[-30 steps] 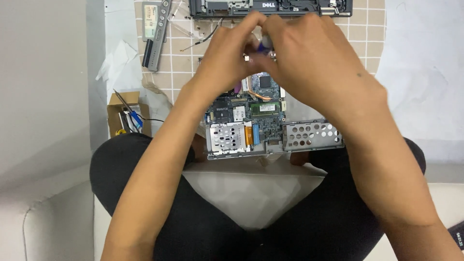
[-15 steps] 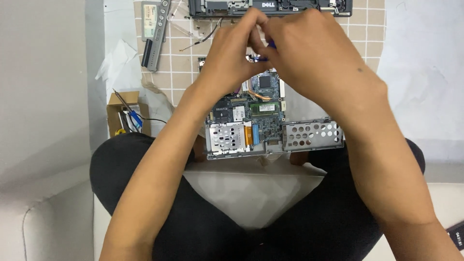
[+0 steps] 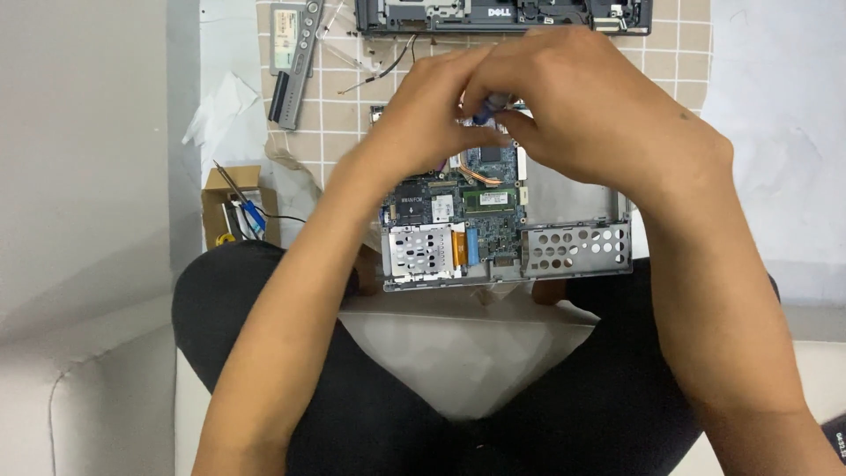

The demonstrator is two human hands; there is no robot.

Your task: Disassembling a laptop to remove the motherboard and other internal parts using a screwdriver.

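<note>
Both hands meet above the far half of an opened laptop base (image 3: 507,225), which lies directly beneath them and reaches back toward the person's knees. The left hand (image 3: 423,110) curls its fingers inward, its fingertips pinched near the tip region of a small blue-handled screwdriver (image 3: 486,110). The right hand (image 3: 590,115) closes over the top of the same tool, so that only a short piece of the blue handle shows between the two hands; what the tip touches is hidden by the fingers.

Below the hands, nearer the person, the exposed green circuit board (image 3: 480,198) sits under the left hand's wrist side, with a silver card slot (image 3: 421,256) at the near left corner and a perforated metal bracket (image 3: 577,249) under the right forearm. Beyond the hands, at the far edge, lies a dark laptop frame (image 3: 502,15). Well to the left of the left hand are a grey strip-shaped panel (image 3: 293,62) and, nearer the left elbow, a small cardboard box (image 3: 233,211) holding tools. All of this rests on a tiled bench (image 3: 339,106).
</note>
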